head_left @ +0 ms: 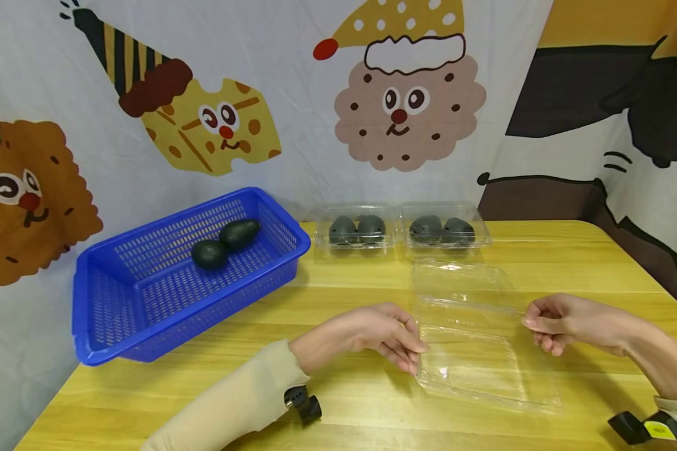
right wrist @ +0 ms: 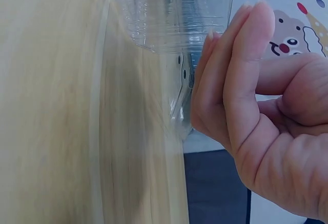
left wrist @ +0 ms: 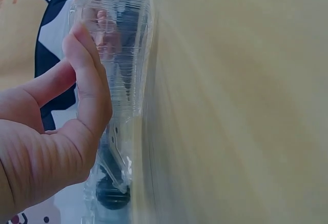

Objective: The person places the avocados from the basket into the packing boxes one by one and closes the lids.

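Note:
A clear plastic clamshell box (head_left: 479, 357) stands on the table with its lid folded back, and I see nothing inside it. My left hand (head_left: 386, 335) pinches its left rim; the left wrist view shows the same hand (left wrist: 77, 106) beside the ribbed clear wall (left wrist: 125, 60). At the opposite side, my right hand (head_left: 570, 322) pinches the rim between thumb and bent fingers. From the right wrist, that hand (right wrist: 246, 96) partly hides the clear box (right wrist: 174, 14).
Left, a blue plastic basket (head_left: 188, 313) holds two avocados, one dark round (head_left: 209, 254) and one longer (head_left: 239, 234). Behind the open box, two clear boxes, left (head_left: 327, 219) and right (head_left: 481, 235), each contain two avocados. A cartoon-print cloth (head_left: 304, 125) hangs behind the wooden table (head_left: 338, 407).

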`<state>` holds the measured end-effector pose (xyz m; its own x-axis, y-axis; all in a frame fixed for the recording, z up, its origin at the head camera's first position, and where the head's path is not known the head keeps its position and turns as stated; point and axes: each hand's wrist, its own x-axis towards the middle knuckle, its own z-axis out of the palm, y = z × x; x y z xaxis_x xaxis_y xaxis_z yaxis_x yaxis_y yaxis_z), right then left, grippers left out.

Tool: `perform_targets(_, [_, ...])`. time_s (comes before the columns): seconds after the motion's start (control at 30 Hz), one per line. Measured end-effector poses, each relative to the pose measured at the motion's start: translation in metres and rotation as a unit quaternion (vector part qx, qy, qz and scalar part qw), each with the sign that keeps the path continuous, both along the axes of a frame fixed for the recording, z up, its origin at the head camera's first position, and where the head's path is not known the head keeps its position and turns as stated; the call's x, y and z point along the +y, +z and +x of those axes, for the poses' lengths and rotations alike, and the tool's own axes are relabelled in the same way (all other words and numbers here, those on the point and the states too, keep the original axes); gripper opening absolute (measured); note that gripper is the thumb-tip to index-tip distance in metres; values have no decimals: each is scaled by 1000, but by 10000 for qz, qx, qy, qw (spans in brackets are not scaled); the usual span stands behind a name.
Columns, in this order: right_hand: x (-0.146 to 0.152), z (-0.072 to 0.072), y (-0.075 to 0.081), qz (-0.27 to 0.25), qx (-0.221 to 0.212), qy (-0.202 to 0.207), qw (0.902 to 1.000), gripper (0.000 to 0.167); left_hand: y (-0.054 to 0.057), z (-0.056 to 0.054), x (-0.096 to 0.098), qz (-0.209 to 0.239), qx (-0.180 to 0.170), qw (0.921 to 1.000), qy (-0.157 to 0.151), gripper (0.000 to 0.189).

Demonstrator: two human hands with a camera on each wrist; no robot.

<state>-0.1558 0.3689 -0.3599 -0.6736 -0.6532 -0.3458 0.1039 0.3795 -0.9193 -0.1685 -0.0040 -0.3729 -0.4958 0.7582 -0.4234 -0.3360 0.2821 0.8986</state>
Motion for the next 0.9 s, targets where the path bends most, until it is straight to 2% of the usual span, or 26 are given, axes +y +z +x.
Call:
perform_targets(0.5, [-27, -9, 1, 303, 198, -165, 9992, 27, 0, 1, -21, 165, -7, 9993, 327, 13])
perform_targets(0.9, [-52, -15, 3, 392, 187, -218, 9988, 28, 0, 2, -42, 29, 73, 9990, 433, 13])
